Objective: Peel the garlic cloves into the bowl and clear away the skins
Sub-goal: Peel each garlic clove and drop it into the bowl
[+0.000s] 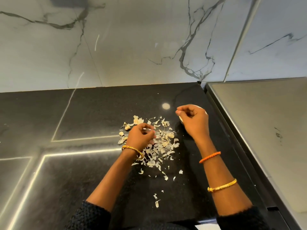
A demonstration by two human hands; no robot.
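Note:
A heap of papery garlic skins (163, 147) lies in the middle of the black counter (93, 113). A few unpeeled garlic cloves (127, 127) sit at the heap's left edge. My left hand (141, 137) hovers over the heap with its fingers curled, pinching a pale piece of garlic; clove or skin, I cannot tell. My right hand (194, 121) is to the right, above a white bowl (181, 119) that it almost hides. Its fingers are curled, thumb against forefinger, and nothing shows between them.
A marble wall (132, 47) rises behind the counter. A grey, slightly raised surface (259, 122) borders the counter on the right, close to the bowl. Stray skin flakes (157, 203) trail toward the counter's near edge.

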